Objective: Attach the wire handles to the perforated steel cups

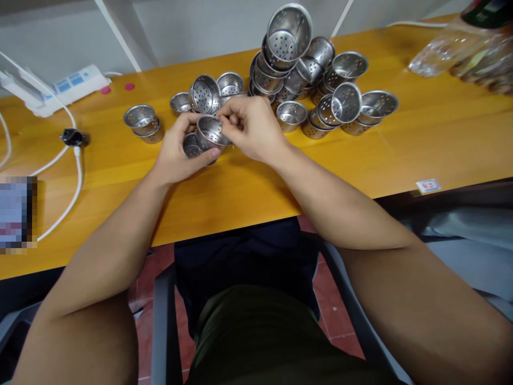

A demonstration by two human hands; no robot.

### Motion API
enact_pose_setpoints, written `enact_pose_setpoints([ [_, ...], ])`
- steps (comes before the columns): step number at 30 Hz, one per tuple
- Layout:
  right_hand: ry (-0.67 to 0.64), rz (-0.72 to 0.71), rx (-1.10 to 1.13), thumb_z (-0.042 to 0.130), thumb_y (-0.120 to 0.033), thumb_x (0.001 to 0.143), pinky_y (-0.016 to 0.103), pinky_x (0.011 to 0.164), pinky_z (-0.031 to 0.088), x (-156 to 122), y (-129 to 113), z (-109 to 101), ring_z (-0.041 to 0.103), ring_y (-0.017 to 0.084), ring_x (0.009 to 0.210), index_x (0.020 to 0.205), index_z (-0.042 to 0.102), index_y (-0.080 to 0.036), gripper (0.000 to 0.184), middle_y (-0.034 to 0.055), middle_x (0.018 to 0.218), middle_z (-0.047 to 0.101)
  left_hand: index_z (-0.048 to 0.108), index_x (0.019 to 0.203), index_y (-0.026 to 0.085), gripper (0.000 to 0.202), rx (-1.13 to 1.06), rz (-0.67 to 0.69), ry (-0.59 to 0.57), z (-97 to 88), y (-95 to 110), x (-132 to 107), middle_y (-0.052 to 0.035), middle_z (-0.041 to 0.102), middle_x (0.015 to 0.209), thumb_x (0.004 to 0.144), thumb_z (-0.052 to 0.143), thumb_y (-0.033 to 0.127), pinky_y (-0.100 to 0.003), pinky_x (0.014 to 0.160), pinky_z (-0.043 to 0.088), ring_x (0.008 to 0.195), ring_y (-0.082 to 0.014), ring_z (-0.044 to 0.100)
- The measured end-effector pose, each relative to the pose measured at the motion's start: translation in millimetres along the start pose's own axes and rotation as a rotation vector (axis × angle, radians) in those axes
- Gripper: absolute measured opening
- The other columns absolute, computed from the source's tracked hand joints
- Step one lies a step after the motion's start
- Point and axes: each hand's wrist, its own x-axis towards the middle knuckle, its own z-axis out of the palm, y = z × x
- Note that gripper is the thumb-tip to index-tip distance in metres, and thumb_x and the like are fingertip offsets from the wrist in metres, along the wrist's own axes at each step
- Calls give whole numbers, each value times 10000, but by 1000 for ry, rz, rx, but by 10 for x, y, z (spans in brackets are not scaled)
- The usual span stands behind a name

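Observation:
A small perforated steel cup [211, 133] is tilted with its mouth toward me, low over the table. My left hand [176, 152] curls round its left side, thumb along the front. Fingers bent in a pinch, my right hand [252, 128] grips the cup's right rim; the exact contact is partly hidden. Another perforated cup [191, 147] sits just beneath and left of the held one, partly covered by my left hand. Behind my hands stand more cups, one tilted cup [204, 93] facing me.
Many stacked perforated cups [288, 40] pile up at the back centre, spreading right. Two nested cups [142, 123] stand at left. A white power strip [68, 88] with cables lies back left, a pixelated device [16, 214] at the left edge. A clear plastic bottle [436, 53] lies far right.

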Motion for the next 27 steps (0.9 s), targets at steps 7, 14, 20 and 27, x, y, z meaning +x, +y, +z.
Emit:
enact_pose_setpoints([
  [7,-24,-22,-49,611,-436,1353,438,1005,627,8,14,-12,791,383,1138,1591,853,-239,393,134,1239,871,802,1529,328,1070,0,-54,-18,-7,63,2,-137,867,1400,773,1156,998,-723,1253,730,1322,-494,868],
  [14,28,-34,20,612,-335,1297,451,959,641,-40,-41,111,789,364,1024,1706,756,-270,438,96,1157,875,763,1515,300,1134,68,-129,-1,206,207,18,-122,855,1399,688,1303,858,-687,1372,679,1432,-526,840],
  [20,154,-98,360,686,-321,1293,380,837,621,73,70,320,757,287,908,1239,793,-250,139,59,990,787,760,1400,292,986,117,-197,-5,243,376,40,-95,832,1271,824,1176,975,-630,1246,724,1303,-463,847],
  [27,-112,-459,940,945,-867,1192,247,663,606,115,398,201,692,162,753,1176,767,-228,663,-2,933,759,774,1262,279,801,169,-287,39,164,346,35,-83,784,1074,1050,874,1044,-530,940,771,987,-363,833],
])
